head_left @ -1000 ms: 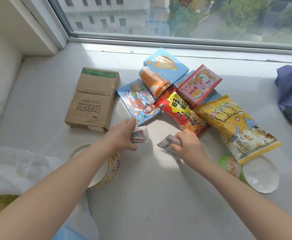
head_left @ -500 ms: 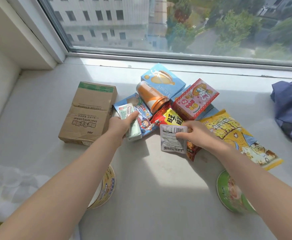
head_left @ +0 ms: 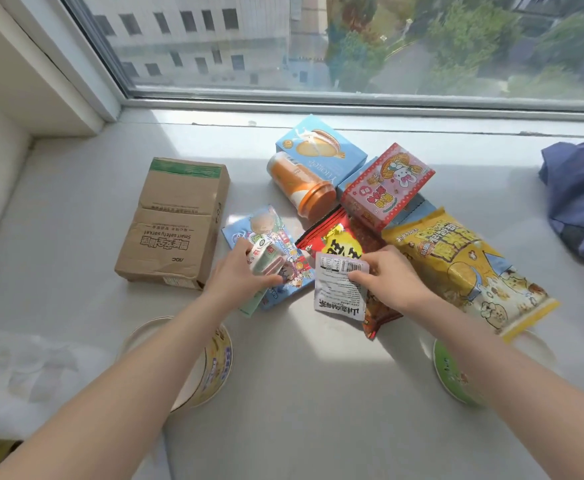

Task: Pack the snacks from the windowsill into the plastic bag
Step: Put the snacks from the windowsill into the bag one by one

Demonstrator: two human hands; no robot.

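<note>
Head view: left hand still grips the small green packet, right hand still pinches the white sachet; both barely moved.

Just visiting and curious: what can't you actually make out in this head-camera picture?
Head view:
Plastic bag: cut off by the left edge, opening unseen.
Yellow cup: largely behind the left forearm.
Green cup: partly behind the right forearm.
Small packet in the left hand: print blurred, fingers cover part.
White sachet in the right hand: front faces away.
</note>
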